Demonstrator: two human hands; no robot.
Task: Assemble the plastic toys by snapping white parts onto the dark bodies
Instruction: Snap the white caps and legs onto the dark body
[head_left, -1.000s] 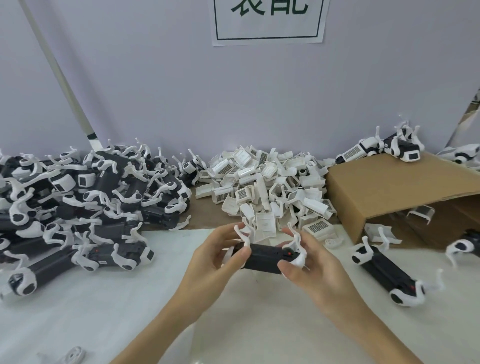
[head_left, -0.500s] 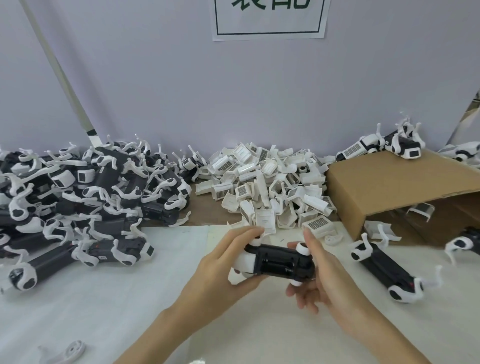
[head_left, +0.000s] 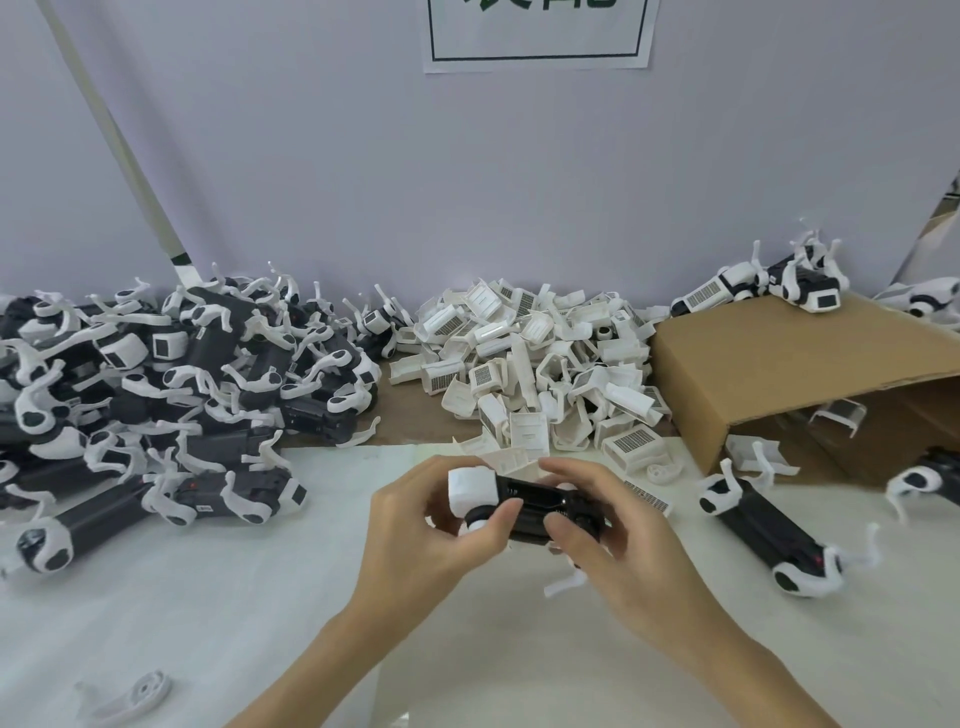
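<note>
Hands, left (head_left: 415, 540) and right (head_left: 613, 551), grip dark body (head_left: 540, 506); white part (head_left: 470, 488) seemingly attached.

My bench carries a white sheet (head_left: 218, 613) over a brown top (head_left: 410, 415). At my left lies a heap of assembled toys (head_left: 171, 384). Centre back: pile of loose white parts (head_left: 540, 374). Right: cardboard box (head_left: 789, 384) tipped on its side, one dark toy (head_left: 769, 535) just before it. A single white piece (head_left: 132, 699) lies near the front left edge.
</note>
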